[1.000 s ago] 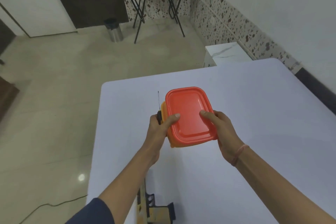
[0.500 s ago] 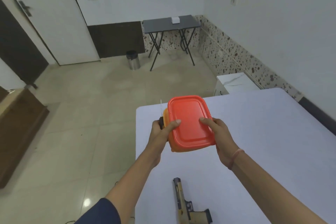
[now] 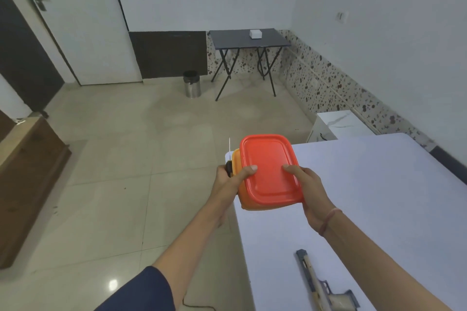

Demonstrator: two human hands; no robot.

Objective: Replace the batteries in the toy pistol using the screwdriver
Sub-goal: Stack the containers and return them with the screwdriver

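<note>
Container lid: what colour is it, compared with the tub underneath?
The lid is red-orange; the tub beneath is lighter orange. Head view, the only one.

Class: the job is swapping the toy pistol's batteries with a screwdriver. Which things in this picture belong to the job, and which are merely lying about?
Job:
- toy pistol, on the white table
- screwdriver, in the left hand
- red-lidded container, held by both hands; contents unseen

Lying about:
- metal bin
- black folding table
- small white box

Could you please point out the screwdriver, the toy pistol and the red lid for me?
screwdriver [image 3: 229,145]: head view, on its thin metal shaft.
toy pistol [image 3: 319,285]: head view, on the tan slide.
red lid [image 3: 269,166]: head view, on its flat centre.
</note>
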